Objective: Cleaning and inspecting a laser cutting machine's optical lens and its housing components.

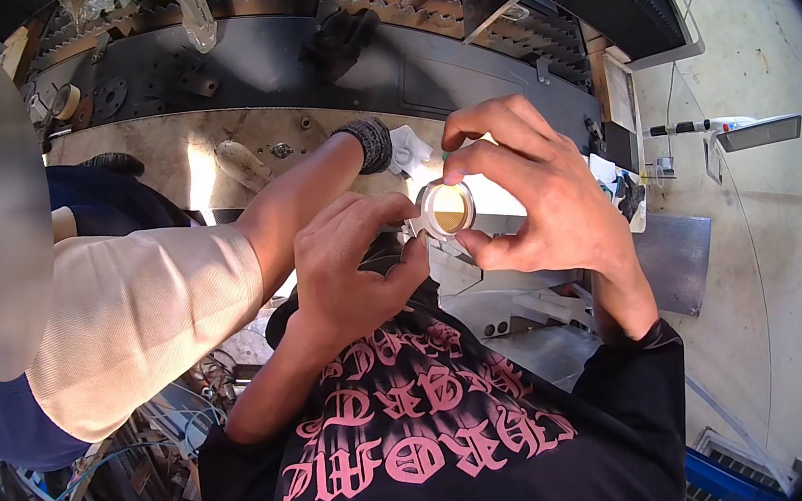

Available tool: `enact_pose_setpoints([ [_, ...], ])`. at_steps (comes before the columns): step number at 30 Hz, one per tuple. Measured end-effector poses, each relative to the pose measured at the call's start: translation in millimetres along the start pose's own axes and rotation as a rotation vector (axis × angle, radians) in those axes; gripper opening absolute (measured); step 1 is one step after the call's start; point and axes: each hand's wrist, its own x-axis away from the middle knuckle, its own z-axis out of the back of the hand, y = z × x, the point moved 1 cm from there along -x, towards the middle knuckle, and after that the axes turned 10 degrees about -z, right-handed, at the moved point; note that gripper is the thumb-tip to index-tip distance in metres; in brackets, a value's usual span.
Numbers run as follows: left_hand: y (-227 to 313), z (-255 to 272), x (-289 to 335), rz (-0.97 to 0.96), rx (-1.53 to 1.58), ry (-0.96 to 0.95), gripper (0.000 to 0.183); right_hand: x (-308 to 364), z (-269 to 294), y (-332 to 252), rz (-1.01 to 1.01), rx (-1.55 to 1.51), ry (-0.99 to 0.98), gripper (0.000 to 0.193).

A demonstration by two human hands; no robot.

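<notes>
A small round lens in a pale ring-shaped holder (432, 225) is held up in front of my chest, between both hands. The lens looks clear, with a yellowish tone showing through it. My left hand (349, 271) pinches the holder's left side between thumb and finger. Curved around the opposite side, my right hand (548, 194) has its index finger at the top of the rim and its thumb at the lower right. A crumpled white wipe (406, 148) lies just beyond the lens.
At my left stands a co-worker with a tan sleeve (147, 324) and a dark knit glove (369, 145), the arm reaching past my left hand. Beyond are a dark machine bed (271, 62), a tape roll (65, 102) and a clear bottle (241, 164). A metal plate (675, 264) is on the right.
</notes>
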Motion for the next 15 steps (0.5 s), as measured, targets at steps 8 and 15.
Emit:
enact_pose_setpoints([
  [8, 6, 0, -3, 0.078, 0.07, 0.029, 0.024, 8, -8, 31, -0.035, -0.762, -0.001, 0.048],
  [15, 14, -4, -10, 0.047, 0.199, 0.076, 0.027, 15, -28, 39, -0.066, -1.751, -0.099, 0.057],
])
